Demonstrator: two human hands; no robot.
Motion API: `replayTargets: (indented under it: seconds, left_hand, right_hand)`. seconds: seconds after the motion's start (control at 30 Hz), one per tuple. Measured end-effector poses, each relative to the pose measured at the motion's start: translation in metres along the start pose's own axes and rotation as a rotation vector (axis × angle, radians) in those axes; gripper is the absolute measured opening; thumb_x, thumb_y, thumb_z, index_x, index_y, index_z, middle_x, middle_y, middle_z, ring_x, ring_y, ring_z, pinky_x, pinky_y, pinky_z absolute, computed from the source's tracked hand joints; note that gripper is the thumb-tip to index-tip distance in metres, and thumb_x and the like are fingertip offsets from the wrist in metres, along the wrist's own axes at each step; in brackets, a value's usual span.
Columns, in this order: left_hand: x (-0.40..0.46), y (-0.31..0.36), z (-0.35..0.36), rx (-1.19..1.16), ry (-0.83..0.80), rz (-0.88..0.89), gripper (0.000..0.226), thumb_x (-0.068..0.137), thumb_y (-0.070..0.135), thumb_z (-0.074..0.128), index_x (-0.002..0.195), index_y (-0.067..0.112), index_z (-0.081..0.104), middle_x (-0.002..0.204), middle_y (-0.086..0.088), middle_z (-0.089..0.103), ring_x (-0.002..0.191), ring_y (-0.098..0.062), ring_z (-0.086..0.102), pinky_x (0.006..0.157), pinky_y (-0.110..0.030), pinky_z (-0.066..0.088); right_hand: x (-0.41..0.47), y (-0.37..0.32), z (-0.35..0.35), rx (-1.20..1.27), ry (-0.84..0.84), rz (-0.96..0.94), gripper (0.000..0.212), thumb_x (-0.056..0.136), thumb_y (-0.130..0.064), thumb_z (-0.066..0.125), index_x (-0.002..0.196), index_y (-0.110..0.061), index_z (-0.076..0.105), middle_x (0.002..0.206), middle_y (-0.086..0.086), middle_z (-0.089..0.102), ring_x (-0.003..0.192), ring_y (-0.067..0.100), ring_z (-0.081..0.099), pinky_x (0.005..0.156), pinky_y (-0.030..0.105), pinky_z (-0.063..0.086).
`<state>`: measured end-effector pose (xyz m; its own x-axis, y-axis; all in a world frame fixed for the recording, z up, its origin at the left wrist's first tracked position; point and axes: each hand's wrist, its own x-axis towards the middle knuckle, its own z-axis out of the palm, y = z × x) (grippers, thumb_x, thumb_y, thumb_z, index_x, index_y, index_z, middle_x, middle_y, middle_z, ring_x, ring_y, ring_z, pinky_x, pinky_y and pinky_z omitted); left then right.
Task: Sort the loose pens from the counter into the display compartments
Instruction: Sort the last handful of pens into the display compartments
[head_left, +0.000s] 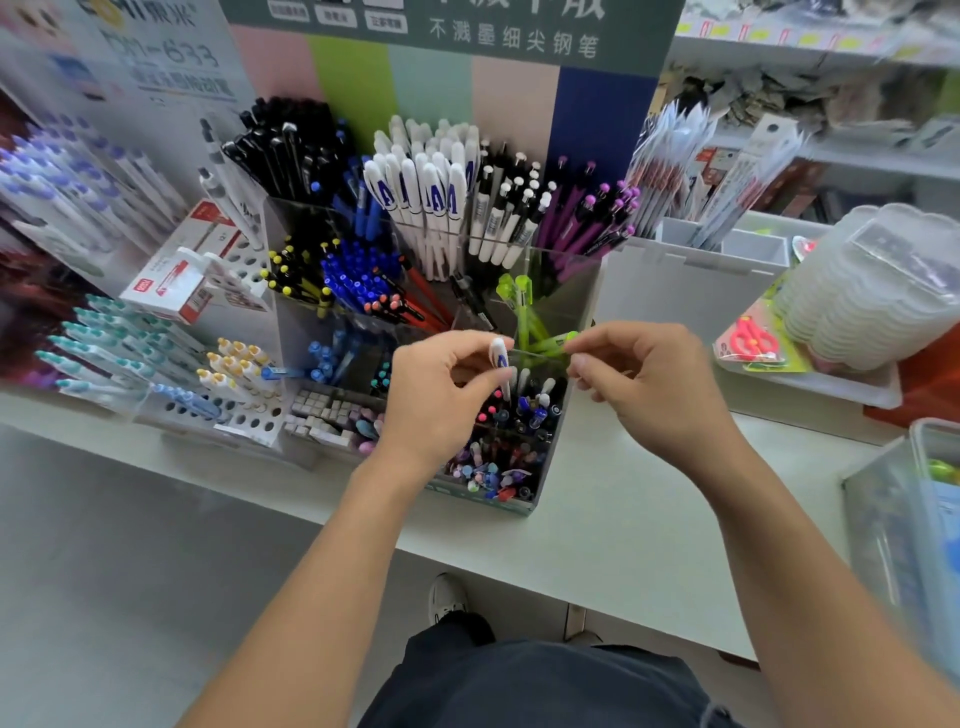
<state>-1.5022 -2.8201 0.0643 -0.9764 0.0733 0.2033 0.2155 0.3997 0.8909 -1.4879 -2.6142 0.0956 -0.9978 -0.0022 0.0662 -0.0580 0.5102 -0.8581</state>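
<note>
The left hand (447, 395) pinches a white pen (502, 364), the right hand (644, 379) a green pen (551, 345), ready to drop into the display (563, 374).

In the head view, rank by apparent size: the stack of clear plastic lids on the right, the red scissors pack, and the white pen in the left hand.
1. Stack of clear plastic lids
2. Red scissors pack
3. White pen, partly hidden by the left hand

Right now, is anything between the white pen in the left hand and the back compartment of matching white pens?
Nothing solid blocks a lifted path. The left hand holds the white pen over the front compartments; the green pens and red pens stand between it and the matching white pens, so carry it above their tips.
</note>
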Motion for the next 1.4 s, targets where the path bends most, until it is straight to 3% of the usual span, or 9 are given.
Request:
replayTargets:
  seconds: [0.13,0.33,0.47,0.57,0.7,0.93,1.17,1.3,1.4]
  left_hand:
    - [-0.009,-0.023,0.014,0.109,-0.056,-0.073,0.019,0.079,0.002,0.082,0.092,0.015,0.075,0.081,0.009,0.074,0.079,0.001,0.069,0.067,-0.011,0.05]
    - [-0.009,-0.031,0.003,0.053,-0.073,-0.155,0.041,0.08,0.024,0.085,0.118,0.02,0.072,0.109,0.013,0.071,0.09,-0.004,0.067,0.068,-0.021,0.056]
    - [-0.007,-0.04,-0.006,0.083,-0.185,-0.136,0.045,0.085,0.019,0.08,0.128,0.026,0.067,0.095,0.013,0.072,0.072,-0.005,0.066,0.061,-0.022,0.052]
    - [-0.004,-0.044,-0.005,0.265,-0.198,-0.048,0.043,0.088,0.016,0.076,0.129,0.025,0.067,0.095,0.014,0.069,0.063,0.001,0.057,0.067,-0.019,0.05]
    - [-0.005,-0.047,0.008,0.434,-0.123,0.096,0.029,0.088,0.024,0.075,0.116,0.02,0.071,0.114,0.01,0.064,0.098,-0.013,0.061,0.086,-0.036,0.054]
    - [0.001,-0.043,0.012,0.458,-0.038,0.083,0.012,0.087,0.022,0.075,0.097,0.018,0.077,0.097,0.009,0.064,0.09,-0.015,0.062,0.074,-0.036,0.054]
    - [0.001,-0.05,-0.001,0.473,-0.056,0.023,0.011,0.086,0.024,0.078,0.096,0.02,0.08,0.092,0.01,0.058,0.084,-0.012,0.056,0.069,-0.032,0.05]
    - [0.002,-0.05,-0.006,0.402,-0.083,0.023,0.014,0.085,0.027,0.079,0.098,0.024,0.079,0.095,0.011,0.066,0.081,-0.008,0.057,0.075,-0.032,0.054]
    - [0.0,-0.048,-0.009,0.385,-0.145,0.064,0.022,0.087,0.024,0.076,0.109,0.023,0.075,0.102,0.01,0.068,0.094,-0.009,0.06,0.086,-0.03,0.052]
  right_hand:
    - [-0.009,0.009,0.008,-0.139,-0.044,-0.032,0.01,0.088,-0.015,0.076,0.094,-0.022,0.078,0.078,-0.018,0.069,0.07,0.003,0.065,0.064,0.011,0.048]
    - [-0.026,0.021,0.036,-0.412,-0.104,-0.128,0.053,0.087,-0.044,0.074,0.136,-0.029,0.059,0.12,-0.016,0.057,0.084,0.004,0.054,0.078,0.029,0.053]
    - [-0.029,0.02,0.054,-0.563,-0.127,-0.293,0.059,0.094,-0.044,0.064,0.148,-0.038,0.043,0.141,-0.012,0.05,0.103,0.016,0.06,0.068,0.034,0.057]
    - [-0.028,0.027,0.068,-0.796,-0.086,-0.339,0.038,0.095,-0.04,0.065,0.131,-0.033,0.062,0.138,-0.007,0.057,0.092,0.023,0.062,0.051,0.033,0.052]
    - [-0.032,0.036,0.077,-0.907,-0.045,-0.319,0.047,0.09,-0.037,0.073,0.132,-0.021,0.064,0.135,-0.002,0.061,0.088,0.024,0.06,0.054,0.033,0.053]
    - [-0.024,0.011,0.073,-0.847,-0.173,-0.206,0.068,0.094,-0.043,0.065,0.153,-0.026,0.036,0.138,0.0,0.044,0.104,0.024,0.059,0.064,0.035,0.052]
    - [-0.008,-0.003,0.081,-1.106,-0.2,-0.244,0.031,0.08,-0.028,0.078,0.108,-0.021,0.066,0.111,0.008,0.053,0.055,0.023,0.058,0.043,0.029,0.024]
    - [-0.013,0.007,0.067,-0.954,-0.244,-0.244,0.04,0.092,-0.035,0.069,0.124,-0.017,0.053,0.122,0.002,0.044,0.094,0.025,0.059,0.054,0.034,0.044]
    - [-0.022,0.016,0.056,-0.777,-0.136,-0.285,0.036,0.083,-0.03,0.08,0.11,-0.014,0.061,0.112,-0.001,0.058,0.097,0.024,0.059,0.066,0.035,0.054]
